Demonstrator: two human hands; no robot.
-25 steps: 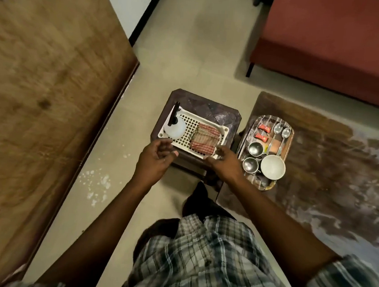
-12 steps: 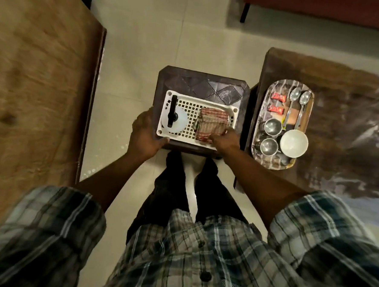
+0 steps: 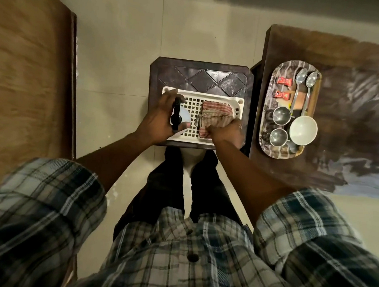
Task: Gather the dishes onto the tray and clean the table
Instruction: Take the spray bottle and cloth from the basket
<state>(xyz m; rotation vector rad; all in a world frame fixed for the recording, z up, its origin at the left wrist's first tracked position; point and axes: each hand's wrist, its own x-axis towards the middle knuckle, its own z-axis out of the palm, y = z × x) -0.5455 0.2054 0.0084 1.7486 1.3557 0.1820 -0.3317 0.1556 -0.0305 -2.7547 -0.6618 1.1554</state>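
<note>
A white plastic basket (image 3: 218,98) stands on a dark stool (image 3: 201,75). In it are a white spray bottle with a black head (image 3: 177,118) and a folded red-checked cloth (image 3: 215,116). My left hand (image 3: 161,117) grips the spray bottle. My right hand (image 3: 226,131) pinches the cloth's near edge. On the dark table (image 3: 352,109) to the right lies an oval tray (image 3: 274,82) carrying two steel cups (image 3: 281,115), a white bowl (image 3: 303,130), two spoons (image 3: 301,79) and two red packets (image 3: 283,81).
A large wooden surface (image 3: 26,78) fills the left side, its edge close to the stool. Pale tiled floor (image 3: 169,26) lies between them and beyond the stool. My legs stand right against the stool's near side.
My left hand has moved from the basket's outer left edge onto the spray bottle. My right hand stays at the cloth. The camera has tilted down and closer.
</note>
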